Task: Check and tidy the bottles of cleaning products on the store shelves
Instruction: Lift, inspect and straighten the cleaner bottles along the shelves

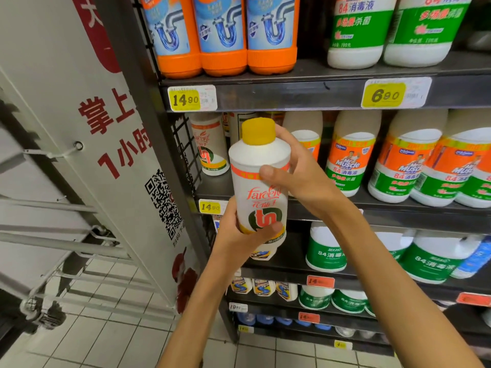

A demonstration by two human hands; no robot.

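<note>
Head view, white bottle (261, 187) upright before shelf (332, 208), left hand (239, 232) gripping its base, right hand (295, 168) wrapped round its shoulder, fingers probably behind.

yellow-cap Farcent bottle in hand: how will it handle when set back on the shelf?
The Farcent bottle looks like rigid plastic, so probably stiff. Tall and narrow: likely tippy if nudged. Its round body would probably roll if laid down. Left hand and right hand both grip it.

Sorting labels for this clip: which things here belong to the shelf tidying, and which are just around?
Job:
- yellow-capped bottle, held upright by left hand and right hand
- matching bottle on the shelf
- orange bottles
- Mr Muscle bottles

Around:
- QR poster
- price tag
- metal cart
</note>
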